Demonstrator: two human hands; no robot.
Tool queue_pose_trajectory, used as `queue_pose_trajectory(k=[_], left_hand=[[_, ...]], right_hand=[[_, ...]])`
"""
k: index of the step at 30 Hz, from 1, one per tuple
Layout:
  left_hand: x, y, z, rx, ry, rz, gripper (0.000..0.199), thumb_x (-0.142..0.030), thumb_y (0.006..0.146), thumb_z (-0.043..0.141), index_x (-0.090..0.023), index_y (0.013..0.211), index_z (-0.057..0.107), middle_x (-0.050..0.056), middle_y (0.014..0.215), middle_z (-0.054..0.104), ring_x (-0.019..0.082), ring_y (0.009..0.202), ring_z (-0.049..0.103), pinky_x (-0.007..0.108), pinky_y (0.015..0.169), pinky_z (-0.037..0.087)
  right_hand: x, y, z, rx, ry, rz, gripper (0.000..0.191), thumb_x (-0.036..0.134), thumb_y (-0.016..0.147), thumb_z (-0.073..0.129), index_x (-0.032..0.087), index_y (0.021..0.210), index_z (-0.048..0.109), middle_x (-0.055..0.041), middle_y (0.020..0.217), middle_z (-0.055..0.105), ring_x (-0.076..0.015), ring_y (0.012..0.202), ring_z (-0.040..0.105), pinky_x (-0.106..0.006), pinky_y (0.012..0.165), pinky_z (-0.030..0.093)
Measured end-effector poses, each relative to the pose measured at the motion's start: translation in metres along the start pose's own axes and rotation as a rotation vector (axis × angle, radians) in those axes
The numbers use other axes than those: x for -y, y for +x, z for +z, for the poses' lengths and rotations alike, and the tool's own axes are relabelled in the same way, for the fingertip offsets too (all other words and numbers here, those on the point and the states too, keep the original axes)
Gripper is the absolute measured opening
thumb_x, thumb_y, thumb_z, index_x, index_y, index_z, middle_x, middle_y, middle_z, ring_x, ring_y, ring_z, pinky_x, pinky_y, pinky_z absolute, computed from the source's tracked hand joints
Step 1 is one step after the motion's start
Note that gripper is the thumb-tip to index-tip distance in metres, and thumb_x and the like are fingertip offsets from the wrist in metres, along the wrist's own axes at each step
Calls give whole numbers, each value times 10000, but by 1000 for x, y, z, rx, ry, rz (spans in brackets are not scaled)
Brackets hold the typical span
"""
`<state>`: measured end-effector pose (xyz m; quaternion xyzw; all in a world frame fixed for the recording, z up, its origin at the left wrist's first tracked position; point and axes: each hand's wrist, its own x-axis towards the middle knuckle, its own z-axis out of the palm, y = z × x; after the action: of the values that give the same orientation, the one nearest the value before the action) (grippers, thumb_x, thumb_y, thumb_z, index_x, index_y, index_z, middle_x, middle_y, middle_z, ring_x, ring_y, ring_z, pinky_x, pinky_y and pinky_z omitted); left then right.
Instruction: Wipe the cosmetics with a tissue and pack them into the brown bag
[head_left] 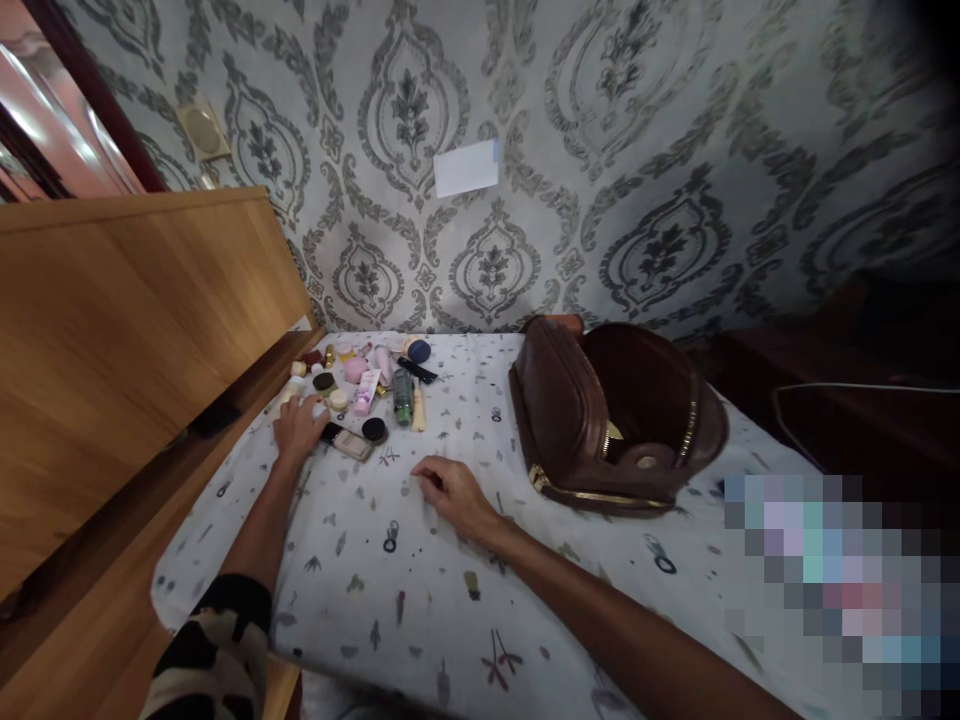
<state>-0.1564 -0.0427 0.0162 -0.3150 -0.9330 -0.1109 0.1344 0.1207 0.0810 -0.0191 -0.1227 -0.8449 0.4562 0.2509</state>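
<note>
My left hand [300,428] is at the cosmetics on the left of the cloth, its fingers bent over a small whitish item [319,410]; whether it grips it is unclear. Beside it lie a foundation bottle with a black cap [349,443] and a round black-lidded jar [374,430]. A pink and white tube [367,391], a green bottle [403,397] and a pink sponge [355,370] lie farther back. My right hand [451,492] rests over the cloth with its fingers curled, nothing visible in them. The open brown leather bag [559,410] stands to its right.
A patterned white cloth [420,610] covers the table. A wooden panel [135,340] rises along the left edge. Behind is a wallpapered wall with a white paper [466,168] on it. The lower right is pixelated, and a pale cable [847,386] crosses the dark area at right.
</note>
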Motion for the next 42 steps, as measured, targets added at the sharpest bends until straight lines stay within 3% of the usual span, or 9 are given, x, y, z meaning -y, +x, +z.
queue_pose_trajectory(k=[10,16,19,22,26,30,36,42], left_hand=[[0,-5,-2,-39,-18,46,406,-420,963,390,-234,1225,638,154,1269,588,351,1190,519,475,900,472],[-4,13,-16,-99,-27,101,367,-241,940,370,-117,1156,640,199,1162,649,344,1083,595,438,888,459],[-23,45,-22,-105,-65,188,376,-209,953,333,-142,1212,597,143,1179,669,273,1076,619,355,894,458],[-58,86,-19,-71,-89,294,372,-286,982,331,-182,1227,589,95,1160,691,247,1079,625,328,914,452],[-111,139,1,20,-77,387,363,-331,946,448,-200,1252,590,85,1217,674,251,1139,598,327,955,443],[-148,180,26,150,-14,397,503,-330,852,606,-245,1344,545,94,1306,628,286,1185,577,359,977,447],[-172,220,52,357,87,386,867,-445,647,798,-300,1433,461,131,1424,534,346,1195,583,396,961,472],[-177,224,65,412,64,397,753,-414,618,791,-281,1323,562,119,1323,619,324,1166,603,376,949,474]], right_hand=[[3,-1,-2,9,36,25,209,97,809,503,176,867,688,19,659,585,-124,605,504,-236,612,378],[4,-1,-3,17,16,30,185,115,825,505,168,870,677,-3,720,625,-133,648,539,-242,629,390],[4,-1,-3,21,5,41,188,106,818,508,164,880,676,-8,730,631,-135,652,545,-245,635,398],[3,-1,-3,18,11,46,196,98,811,509,164,881,680,-15,750,643,-139,667,557,-246,646,412],[2,-1,-3,8,0,48,207,89,802,515,167,892,684,-20,770,657,-143,685,572,-249,670,432],[1,-2,-2,4,-11,58,219,80,799,518,158,902,695,-27,769,663,-143,677,575,-252,696,453],[2,-3,-5,20,-13,81,251,76,795,517,156,938,708,-57,859,700,-160,758,621,-262,760,477],[5,-4,-6,14,-2,118,261,98,802,508,178,939,716,-56,873,714,-168,790,637,-265,779,483]])
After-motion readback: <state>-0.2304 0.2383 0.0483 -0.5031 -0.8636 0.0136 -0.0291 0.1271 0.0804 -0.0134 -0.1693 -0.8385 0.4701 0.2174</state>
